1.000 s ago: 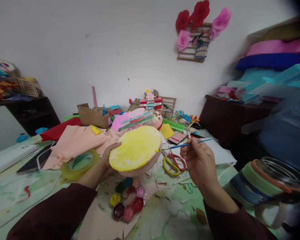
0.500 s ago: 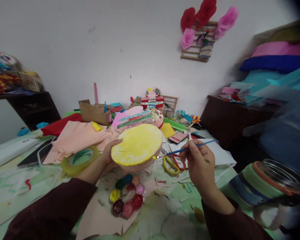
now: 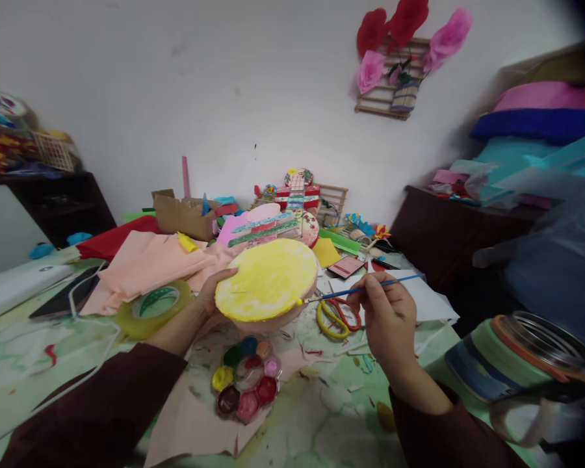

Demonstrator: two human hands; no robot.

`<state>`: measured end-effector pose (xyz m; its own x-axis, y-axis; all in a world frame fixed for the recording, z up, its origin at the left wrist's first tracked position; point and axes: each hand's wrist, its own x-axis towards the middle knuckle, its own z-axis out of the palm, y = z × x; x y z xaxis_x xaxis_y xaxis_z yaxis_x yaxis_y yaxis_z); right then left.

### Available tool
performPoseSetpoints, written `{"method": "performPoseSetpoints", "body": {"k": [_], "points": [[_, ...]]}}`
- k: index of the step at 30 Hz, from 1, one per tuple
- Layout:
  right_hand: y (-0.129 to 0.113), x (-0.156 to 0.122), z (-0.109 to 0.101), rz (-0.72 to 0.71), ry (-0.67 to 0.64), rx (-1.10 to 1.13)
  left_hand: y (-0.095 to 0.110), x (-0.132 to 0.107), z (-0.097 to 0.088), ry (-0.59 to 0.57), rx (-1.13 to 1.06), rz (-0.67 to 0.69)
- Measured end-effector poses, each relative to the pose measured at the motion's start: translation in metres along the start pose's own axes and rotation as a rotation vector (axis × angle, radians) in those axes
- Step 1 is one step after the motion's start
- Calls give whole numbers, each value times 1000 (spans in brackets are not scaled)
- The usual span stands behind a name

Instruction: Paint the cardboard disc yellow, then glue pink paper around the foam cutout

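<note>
Apparently painting the near-right rim of the yellow disc [image 3: 268, 279] above the table [image 3: 331, 403]: gripping its left edge with left hand [image 3: 208, 298], pinching brush [image 3: 341, 294] in right hand [image 3: 389, 312]; likely calls next for steady edge strokes.

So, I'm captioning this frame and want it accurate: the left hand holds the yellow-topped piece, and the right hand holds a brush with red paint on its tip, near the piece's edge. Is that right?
Not quite: the head view shows yellow paint on the tip of the brush, not red. The left hand, yellow-topped piece and right hand are as you say.
</note>
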<state>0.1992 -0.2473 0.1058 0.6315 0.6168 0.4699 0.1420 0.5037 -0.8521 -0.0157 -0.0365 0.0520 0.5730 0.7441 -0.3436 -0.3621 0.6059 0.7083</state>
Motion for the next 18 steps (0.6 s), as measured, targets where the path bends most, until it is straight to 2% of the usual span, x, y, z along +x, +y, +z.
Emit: {"method": "performPoseSetpoints", "body": {"k": [3, 12, 18], "points": [[0, 1, 1, -4, -2, -3, 1, 2, -2, 51, 6, -37], [2, 5, -6, -76, 14, -48, -1, 2, -3, 38, 4, -5], [0, 5, -5, -72, -4, -32, 2, 1, -2, 36, 5, -41]]}}
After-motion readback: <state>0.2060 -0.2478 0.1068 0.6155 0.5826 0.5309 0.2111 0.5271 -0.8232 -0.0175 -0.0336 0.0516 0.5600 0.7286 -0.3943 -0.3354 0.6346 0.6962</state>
